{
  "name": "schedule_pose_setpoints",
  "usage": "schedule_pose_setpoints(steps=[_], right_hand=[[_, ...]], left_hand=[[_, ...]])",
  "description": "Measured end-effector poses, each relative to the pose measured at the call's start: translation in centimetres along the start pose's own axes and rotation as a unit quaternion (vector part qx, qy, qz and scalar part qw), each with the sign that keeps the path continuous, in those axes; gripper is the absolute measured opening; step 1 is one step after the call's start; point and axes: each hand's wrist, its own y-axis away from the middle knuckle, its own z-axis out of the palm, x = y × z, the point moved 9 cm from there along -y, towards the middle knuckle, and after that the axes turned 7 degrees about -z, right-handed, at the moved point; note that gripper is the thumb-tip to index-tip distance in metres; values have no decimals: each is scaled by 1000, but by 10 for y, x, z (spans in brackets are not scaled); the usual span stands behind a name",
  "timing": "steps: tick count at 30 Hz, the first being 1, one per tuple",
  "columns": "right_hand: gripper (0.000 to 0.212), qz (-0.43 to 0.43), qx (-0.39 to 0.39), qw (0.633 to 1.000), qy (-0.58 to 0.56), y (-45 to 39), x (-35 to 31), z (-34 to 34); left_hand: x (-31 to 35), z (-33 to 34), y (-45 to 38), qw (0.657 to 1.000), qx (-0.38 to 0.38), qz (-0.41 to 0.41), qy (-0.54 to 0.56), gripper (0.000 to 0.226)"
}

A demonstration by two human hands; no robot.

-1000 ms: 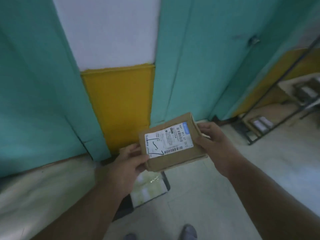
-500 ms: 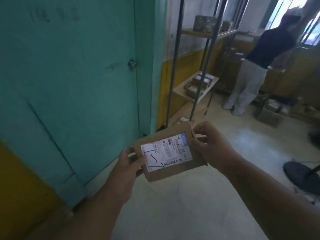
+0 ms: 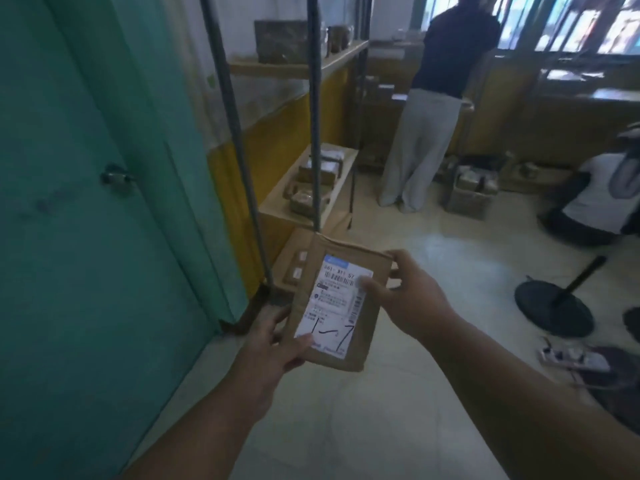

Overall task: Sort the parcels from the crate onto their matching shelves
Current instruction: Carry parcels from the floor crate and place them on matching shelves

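I hold a flat brown cardboard parcel [image 3: 370, 317] at chest height with both hands. Its white shipping label faces me, with a barcode and a handwritten "1-7". My left hand [image 3: 277, 344] grips the lower left corner, thumb on the label. My right hand [image 3: 405, 296] grips the upper right edge, thumb on the barcode. Just beyond the parcel stands a metal-post shelf rack [image 3: 313, 133] with wooden boards. Several brown parcels [image 3: 311, 199] lie on its low shelf, and a box [image 3: 280, 41] sits on the upper shelf.
A teal door [image 3: 86, 202] fills the left. A person in a dark top [image 3: 440, 98] stands at the back by another shelf; a second person [image 3: 602, 195] crouches at the right. An open cardboard box of parcels [image 3: 472, 188] sits on the floor. A black round stand base [image 3: 554, 306] lies right.
My view has swung right from the teal and yellow wall to the shelf rack and room. The parcel has turned from landscape to portrait in my hands, which keep their hold.
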Motion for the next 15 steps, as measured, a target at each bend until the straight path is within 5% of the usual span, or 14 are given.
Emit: schedule_pose_setpoints(steps=[5, 15], right_hand=[[67, 72, 60, 995, -44, -59, 67, -69], [47, 115, 126, 985, -15, -211, 203, -204]], left_hand=[[25, 90, -101, 995, -62, -23, -77, 57], [56, 277, -286, 979, -140, -16, -149, 57]])
